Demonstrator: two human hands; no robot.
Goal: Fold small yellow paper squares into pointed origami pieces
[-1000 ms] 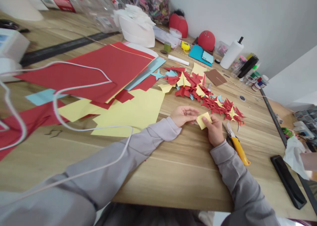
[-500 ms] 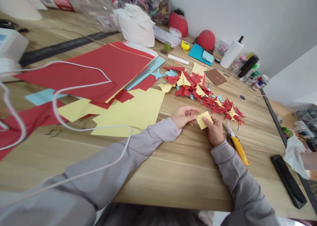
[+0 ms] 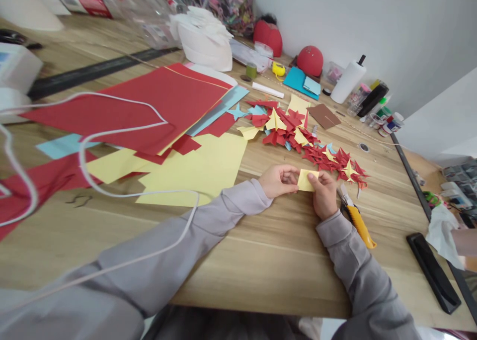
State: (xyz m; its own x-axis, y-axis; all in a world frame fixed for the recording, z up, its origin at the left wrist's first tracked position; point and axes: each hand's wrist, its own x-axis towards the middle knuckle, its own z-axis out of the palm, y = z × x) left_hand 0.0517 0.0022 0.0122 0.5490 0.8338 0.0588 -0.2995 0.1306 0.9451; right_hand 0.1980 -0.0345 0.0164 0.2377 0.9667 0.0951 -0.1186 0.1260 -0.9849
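A small yellow paper square is held up over the table between my two hands. My right hand pinches it from the right, thumb lying on its face. At the square's lower left corner, my left hand has its thumb and fingers closed on the edge. Just beyond the hands lies a heap of folded red, yellow and blue paper stars. A yellow-handled utility knife rests to the right of my right hand, partly over a dark-handled tool.
Large red paper sheets and a yellow sheet lie to the left. A white cable loops across them and my left sleeve. At right is a black oblong case; another person's forearm shows at the edge.
The yellow square has turned from a tilted position to nearly level. My left fingers have come in from beside it and closed on its left edge.
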